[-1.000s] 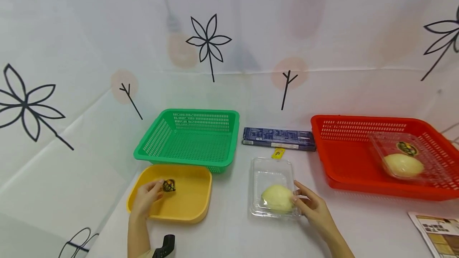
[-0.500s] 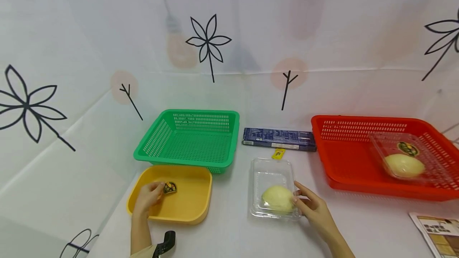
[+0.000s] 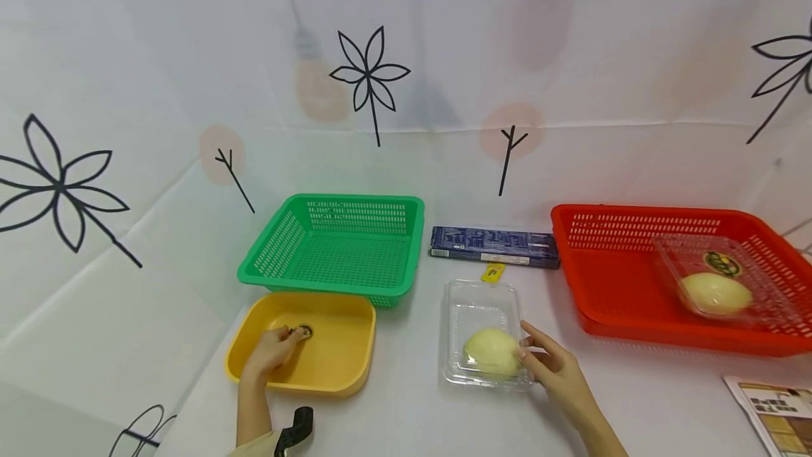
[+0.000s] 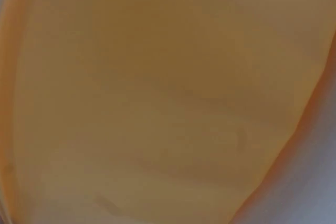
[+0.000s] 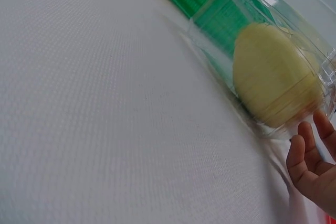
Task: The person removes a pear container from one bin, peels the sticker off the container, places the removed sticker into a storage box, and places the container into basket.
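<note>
Inside the yellow tray (image 3: pixel 336 365), my left hand (image 3: pixel 271 351) pinches a small dark round label (image 3: pixel 306 331), mostly hidden by the fingers. The left wrist view is blurred and shows only the yellow tray's surface (image 4: pixel 157 103). My right hand (image 3: pixel 553 364) holds the right side of a clear plastic clamshell box (image 3: pixel 468 296) with thumb and fingers. A pale yellow, smooth, rounded fruit-like thing (image 3: pixel 490 350) lies inside it. In the right wrist view, the fingers (image 5: pixel 296 156) sit at the box's edge near that pale thing (image 5: pixel 273 74).
A green basket (image 3: pixel 355 259) stands behind the yellow tray. The red basket (image 3: pixel 609 288) at right holds another clear box (image 3: pixel 679 249) bearing a round dark label. A dark blue carton (image 3: pixel 495 245), a small yellow packet (image 3: pixel 493 272) and a printed sheet (image 3: pixel 777 407) lie on the table.
My left hand has shifted slightly right within the yellow tray, and its fingers now cover more of the label. The right hand and the box have stayed put.
</note>
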